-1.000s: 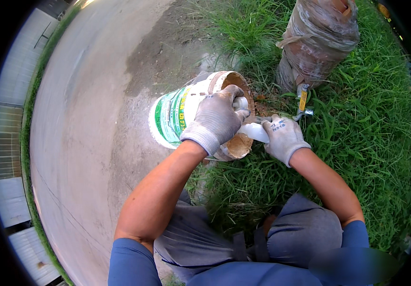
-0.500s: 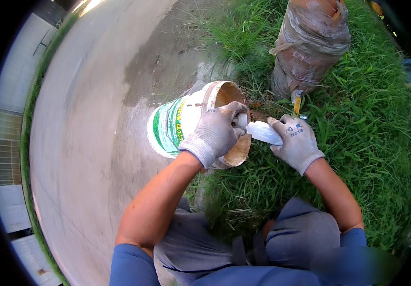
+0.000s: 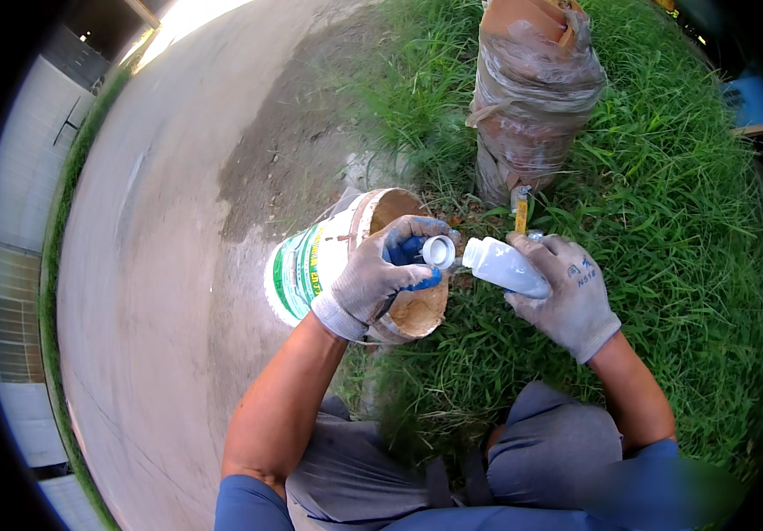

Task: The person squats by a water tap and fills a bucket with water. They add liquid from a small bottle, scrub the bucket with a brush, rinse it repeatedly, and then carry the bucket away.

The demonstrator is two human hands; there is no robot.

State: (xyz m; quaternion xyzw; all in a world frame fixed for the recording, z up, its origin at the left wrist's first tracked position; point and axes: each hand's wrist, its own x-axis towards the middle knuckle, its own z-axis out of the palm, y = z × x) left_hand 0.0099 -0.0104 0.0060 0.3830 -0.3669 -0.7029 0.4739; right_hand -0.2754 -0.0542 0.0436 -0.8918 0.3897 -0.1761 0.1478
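In a grey work glove with blue fingertips, my left hand (image 3: 366,276) pinches a round white cap (image 3: 439,251), its hollow side turned up. My right hand (image 3: 570,290), gloved alike, grips a small white plastic bottle (image 3: 507,269). The bottle is tilted, its open neck pointing left at the cap, with a small gap between the two. Behind and below my left hand is a white bucket (image 3: 304,265) with a green and yellow label, its mouth facing right and its inside crusted tan.
Beyond my hands stands a pipe (image 3: 536,97) wrapped in torn plastic, with a yellow-handled valve (image 3: 520,211) at its lower end. Grass (image 3: 665,248) covers the right side. A concrete pavement (image 3: 151,292) runs along the left, past light panels (image 3: 23,159) at the far edge.
The cap has come away from the bottle's neck and turned hollow side up in my left hand. The bottle has shifted slightly right, and the whole view has shifted a little.
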